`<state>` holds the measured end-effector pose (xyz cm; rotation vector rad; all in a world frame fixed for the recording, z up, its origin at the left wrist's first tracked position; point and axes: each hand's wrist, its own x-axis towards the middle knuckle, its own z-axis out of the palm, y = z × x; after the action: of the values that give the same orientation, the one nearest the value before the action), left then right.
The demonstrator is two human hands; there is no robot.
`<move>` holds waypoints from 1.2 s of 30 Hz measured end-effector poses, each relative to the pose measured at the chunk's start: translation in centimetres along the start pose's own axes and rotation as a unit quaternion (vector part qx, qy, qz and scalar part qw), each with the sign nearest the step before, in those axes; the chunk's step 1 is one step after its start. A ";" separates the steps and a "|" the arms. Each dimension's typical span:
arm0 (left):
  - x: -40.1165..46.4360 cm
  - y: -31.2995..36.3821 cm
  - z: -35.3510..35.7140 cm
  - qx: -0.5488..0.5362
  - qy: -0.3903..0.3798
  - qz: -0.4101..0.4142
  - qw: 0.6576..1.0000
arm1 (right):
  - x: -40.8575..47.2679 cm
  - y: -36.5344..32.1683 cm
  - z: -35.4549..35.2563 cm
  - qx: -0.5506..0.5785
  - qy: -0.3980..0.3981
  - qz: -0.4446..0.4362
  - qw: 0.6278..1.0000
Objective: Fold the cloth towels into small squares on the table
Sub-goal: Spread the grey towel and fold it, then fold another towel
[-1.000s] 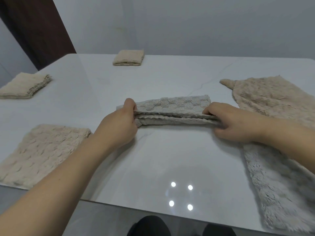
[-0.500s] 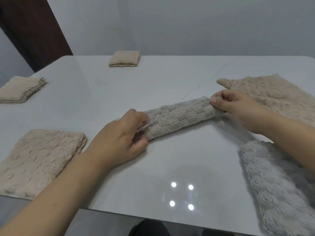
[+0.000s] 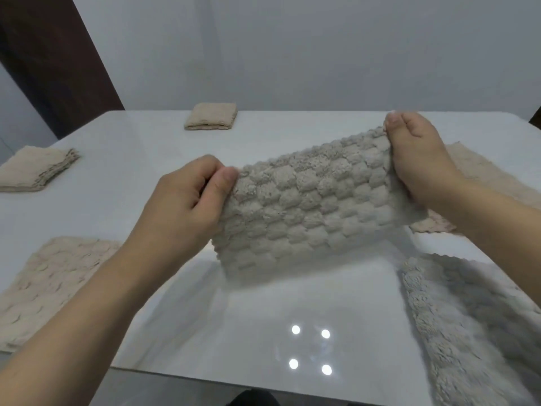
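The glossy white tabletop (image 3: 292, 136) carried several towels. A small folded beige square (image 3: 210, 120) lay near its far edge, and a folded beige stack (image 3: 35, 168) at far left. A flat beige towel (image 3: 52, 285) lay at near left, an unfolded beige towel (image 3: 468, 168) at right, and a fluffy grey towel (image 3: 474, 326) at near right.

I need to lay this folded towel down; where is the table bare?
The widest bare patch lies under the grey towel held by the left hand and right hand, bordered by the beige towel left and the fluffy grey towel right. The right side is crowded.
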<state>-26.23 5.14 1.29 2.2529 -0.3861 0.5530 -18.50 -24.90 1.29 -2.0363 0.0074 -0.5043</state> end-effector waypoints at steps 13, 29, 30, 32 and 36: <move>2.6 -7.8 5.3 0.158 -0.085 -0.118 0.977 | 2.4 4.7 6.2 -0.408 -0.154 0.053 0.898; 7.4 -6.1 8.3 0.215 0.013 -0.006 0.976 | 5.6 3.4 7.7 -0.355 -0.036 -0.015 0.934; 7.0 -5.1 8.9 0.178 0.000 -0.006 0.984 | 5.4 2.9 8.1 -0.330 -0.012 -0.043 0.943; 6.7 -4.1 10.4 0.185 -0.072 -0.031 0.980 | 4.3 2.1 9.4 -0.299 -0.011 -0.071 0.952; 5.7 -5.5 13.0 0.272 -0.216 -0.080 0.934 | 1.1 3.9 12.0 -0.358 -0.152 -0.030 0.921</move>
<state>-15.47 -1.53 -7.11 2.9203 -0.2807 0.0658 -12.47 -17.06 -6.62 -2.8266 -0.0670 -0.2228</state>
